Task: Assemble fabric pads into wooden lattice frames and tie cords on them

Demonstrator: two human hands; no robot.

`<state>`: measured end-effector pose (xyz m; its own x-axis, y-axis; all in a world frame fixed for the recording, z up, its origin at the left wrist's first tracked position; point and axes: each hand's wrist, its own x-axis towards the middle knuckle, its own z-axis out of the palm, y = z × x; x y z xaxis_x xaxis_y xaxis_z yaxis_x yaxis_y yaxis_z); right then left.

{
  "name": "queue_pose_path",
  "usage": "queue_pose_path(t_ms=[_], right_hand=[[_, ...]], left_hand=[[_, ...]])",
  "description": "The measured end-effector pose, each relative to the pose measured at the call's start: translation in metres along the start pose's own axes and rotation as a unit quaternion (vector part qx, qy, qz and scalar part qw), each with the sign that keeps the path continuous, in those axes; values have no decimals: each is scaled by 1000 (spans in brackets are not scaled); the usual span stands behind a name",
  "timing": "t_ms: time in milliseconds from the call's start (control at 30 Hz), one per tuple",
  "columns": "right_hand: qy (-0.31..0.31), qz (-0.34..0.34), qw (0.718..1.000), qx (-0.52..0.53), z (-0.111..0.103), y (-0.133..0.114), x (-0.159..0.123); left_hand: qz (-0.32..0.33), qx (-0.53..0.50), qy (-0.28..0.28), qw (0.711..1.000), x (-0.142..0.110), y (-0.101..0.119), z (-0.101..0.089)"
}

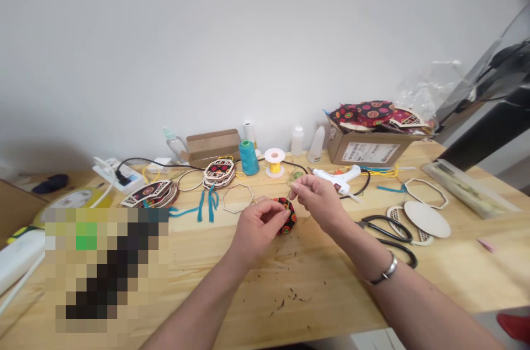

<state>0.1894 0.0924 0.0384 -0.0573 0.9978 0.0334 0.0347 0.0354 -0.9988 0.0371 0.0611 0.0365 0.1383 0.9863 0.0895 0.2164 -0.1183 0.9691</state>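
Observation:
My left hand is closed around the edge of a small dark fabric piece with red, orange and green round motifs. Just to its right, my right hand makes a pinch above the fabric. A thin pale strand seems to run between the fingertips of both hands, though it is too fine to make out well. Behind my right fingertips lies a tangle of greenish thread. A bare octagonal frame rests on the table beyond my left hand.
Behind stand a teal thread cone, a yellow spool and a fabric-filled cardboard box. A white glue gun, black-handled scissors and a pale oval disc lie right. Fabric-covered panels are left.

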Motion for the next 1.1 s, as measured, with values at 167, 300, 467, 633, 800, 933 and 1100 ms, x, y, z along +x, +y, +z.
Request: queue_pose_path(t_ms=[167,300,467,633,800,933,1100], right_hand=[[-63,53,987,135,4,-4,-4],[-91,50,984,145,5,-4,-6],[-99,37,989,106,6,-5,-7],[-114,42,990,72,7,-6,-7],[-107,17,994,19,5,-1,-4],[-114,8,993,-7,4,1,-3],[-94,15,995,-12,0,-1,-2]], left_hand=[[48,52,-2,997,2,-4,1],[58,39,0,998,2,-4,1],[-1,-161,-28,987,-2,2,0],[-38,-172,-34,984,-1,2,0],[-43,-146,-39,988,1,0,-1],[-49,-102,-6,994,2,2,-5],[-45,-81,33,995,4,-2,-11]])
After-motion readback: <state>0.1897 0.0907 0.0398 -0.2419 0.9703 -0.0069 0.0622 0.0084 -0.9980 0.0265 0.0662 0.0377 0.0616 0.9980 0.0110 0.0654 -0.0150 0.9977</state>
